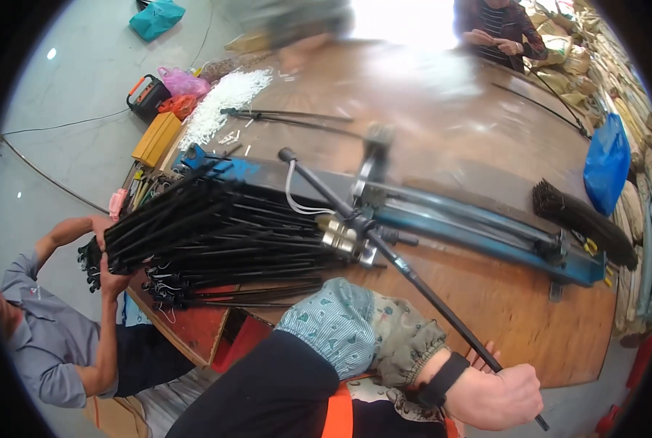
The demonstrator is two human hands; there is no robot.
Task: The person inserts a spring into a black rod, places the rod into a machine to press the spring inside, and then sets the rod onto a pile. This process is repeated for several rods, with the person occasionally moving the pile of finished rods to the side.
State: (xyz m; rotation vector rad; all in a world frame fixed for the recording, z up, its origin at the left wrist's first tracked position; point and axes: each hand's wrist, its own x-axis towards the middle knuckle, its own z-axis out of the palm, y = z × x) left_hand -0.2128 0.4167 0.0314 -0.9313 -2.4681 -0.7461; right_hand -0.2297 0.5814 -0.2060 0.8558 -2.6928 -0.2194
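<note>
My left arm, in a patterned sleeve cover, bends across to the lower right. My left hand (497, 398), with a black band at the wrist, is closed round the lower end of a long black rod (439, 303) that resembles an umbrella shaft. The rod slants up to the left over the bench, ending in a knob beside a white looped cord (291, 193). A dark collar sits partway along it, close to the metal clamp (344, 237). Just behind the rod, stretched fingertips of my right hand (481, 355) show; the rest of it is hidden.
A blue metal jig (479, 226) lies along the wooden table (552, 350). Black rods (224, 226) pile up at left, where a co-worker (63, 336) grips some. White pieces (227, 98), a dark rod bundle (581, 223) and a blue bag (607, 164) surround it. Another person (497, 36) stands opposite.
</note>
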